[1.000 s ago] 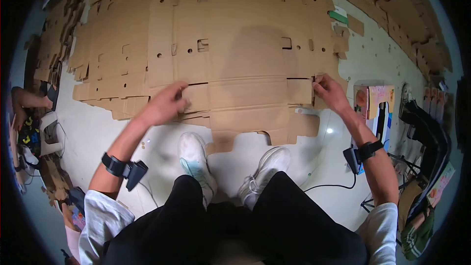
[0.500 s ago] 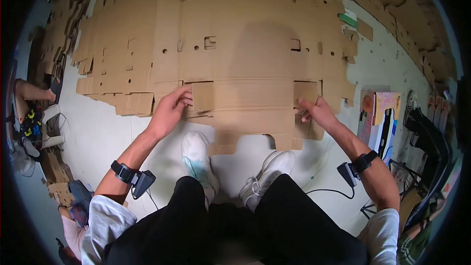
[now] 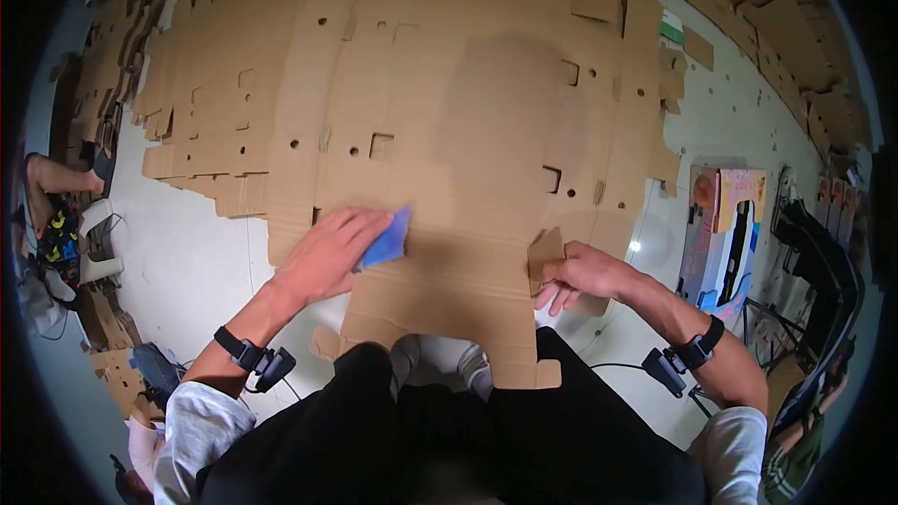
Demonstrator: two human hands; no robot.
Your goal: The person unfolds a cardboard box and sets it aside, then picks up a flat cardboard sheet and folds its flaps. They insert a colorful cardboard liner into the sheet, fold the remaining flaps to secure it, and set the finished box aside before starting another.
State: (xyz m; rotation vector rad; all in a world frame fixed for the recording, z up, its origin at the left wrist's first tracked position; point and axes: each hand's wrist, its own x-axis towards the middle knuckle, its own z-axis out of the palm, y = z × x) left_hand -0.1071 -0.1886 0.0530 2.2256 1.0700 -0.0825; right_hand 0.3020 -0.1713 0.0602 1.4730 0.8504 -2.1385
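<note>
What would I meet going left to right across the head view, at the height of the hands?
Another person's leg → left hand → blue flap → brown flap → right hand → printed box.

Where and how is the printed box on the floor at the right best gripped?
Likely grip the printed box by the rim of its long cut-out, coming from above: that opening looks roomy enough for fingers to hook inside.
</note>
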